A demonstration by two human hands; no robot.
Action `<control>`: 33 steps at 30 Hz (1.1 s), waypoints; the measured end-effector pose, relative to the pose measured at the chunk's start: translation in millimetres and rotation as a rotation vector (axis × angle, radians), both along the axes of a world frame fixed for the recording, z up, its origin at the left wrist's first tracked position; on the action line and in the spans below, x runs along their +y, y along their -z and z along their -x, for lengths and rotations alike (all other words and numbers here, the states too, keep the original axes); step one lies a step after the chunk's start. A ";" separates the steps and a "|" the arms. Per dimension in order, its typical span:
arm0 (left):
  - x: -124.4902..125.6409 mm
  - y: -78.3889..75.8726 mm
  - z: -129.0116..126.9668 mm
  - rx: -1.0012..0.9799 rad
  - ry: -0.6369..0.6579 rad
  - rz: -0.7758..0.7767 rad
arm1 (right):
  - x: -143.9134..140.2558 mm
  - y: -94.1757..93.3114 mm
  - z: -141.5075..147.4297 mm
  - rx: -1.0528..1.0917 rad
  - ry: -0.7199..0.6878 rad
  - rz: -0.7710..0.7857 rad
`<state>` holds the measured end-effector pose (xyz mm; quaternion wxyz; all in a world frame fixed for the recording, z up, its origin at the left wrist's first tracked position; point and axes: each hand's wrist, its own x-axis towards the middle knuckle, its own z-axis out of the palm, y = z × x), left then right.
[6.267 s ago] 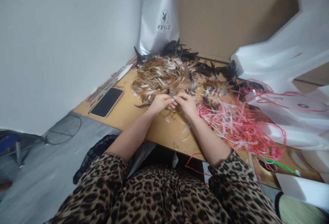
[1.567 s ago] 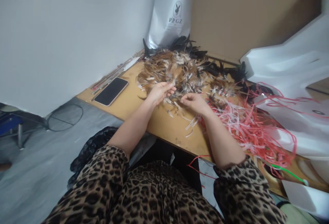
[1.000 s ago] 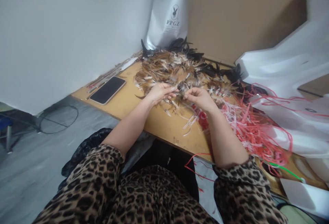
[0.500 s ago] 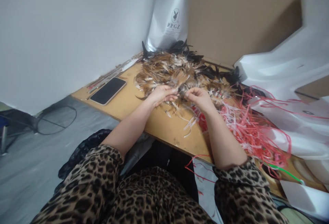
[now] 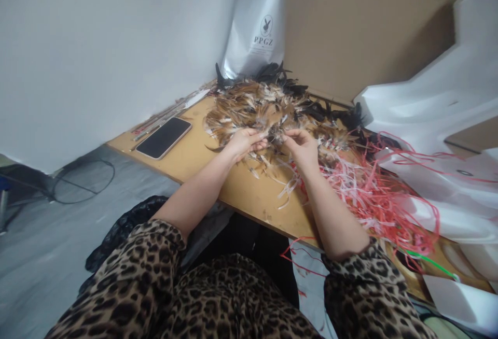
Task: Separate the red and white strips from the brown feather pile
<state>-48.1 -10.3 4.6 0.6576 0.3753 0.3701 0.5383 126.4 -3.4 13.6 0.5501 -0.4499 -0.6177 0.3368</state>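
Note:
A heap of brown, white and black feathers [image 5: 259, 107] lies on the wooden table [image 5: 218, 173]. My left hand [image 5: 244, 143] and my right hand [image 5: 303, 146] meet at the heap's near edge, fingers pinched together. Between the fingertips sits a small bunch of feathers [image 5: 275, 136], held by both hands. A tangle of red and pink plastic strips [image 5: 369, 194] lies just right of my right wrist. Loose pale feathers are scattered on the table under my hands.
A black phone [image 5: 163, 137] lies on the table's left side beside several thin rods [image 5: 167, 115]. A white bag marked PPGZ [image 5: 257, 23] leans at the back. White foam pieces [image 5: 439, 106] crowd the right. A cardboard wall [image 5: 350, 23] stands behind.
Over the last seconds my right hand moved up from the table to meet my left hand at the feathers. The hands now stay pinched together, shifting only slightly.

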 end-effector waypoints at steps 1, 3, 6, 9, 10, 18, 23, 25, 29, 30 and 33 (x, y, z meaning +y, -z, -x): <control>-0.1 -0.8 -0.1 -0.009 -0.012 -0.005 | -1.9 -1.8 0.6 -0.028 0.062 -0.081; -0.6 -2.3 -0.2 -0.028 -0.036 -0.019 | -7.4 -6.5 2.1 -0.106 0.178 -0.247; -1.5 -3.7 -0.8 -0.052 -0.060 -0.044 | -15.3 -10.5 6.1 -0.189 0.180 -0.317; -2.2 -3.3 -2.4 -0.056 -0.043 -0.063 | -18.0 -7.2 12.8 -0.147 0.026 -0.116; -2.4 -2.9 -3.2 -0.052 -0.026 -0.069 | -17.8 -5.4 15.4 -0.106 -0.016 -0.034; -4.9 0.7 -7.8 -0.018 0.088 -0.088 | -14.2 -2.3 26.3 0.240 -0.101 0.253; -4.7 3.0 -6.0 -0.025 0.140 -0.073 | -12.0 -1.8 22.5 0.246 -0.077 0.203; -4.6 3.8 -5.5 -0.023 0.168 -0.058 | -11.2 -0.5 21.4 0.234 -0.083 0.186; -4.8 5.4 -5.5 0.001 0.209 -0.056 | -9.2 2.8 20.5 0.182 -0.083 0.167; -4.8 5.5 -5.6 0.008 0.214 -0.054 | -8.7 3.3 20.4 0.169 -0.085 0.165; -4.6 4.3 -5.5 -0.009 0.216 -0.033 | -7.7 3.4 19.7 0.150 -0.098 0.180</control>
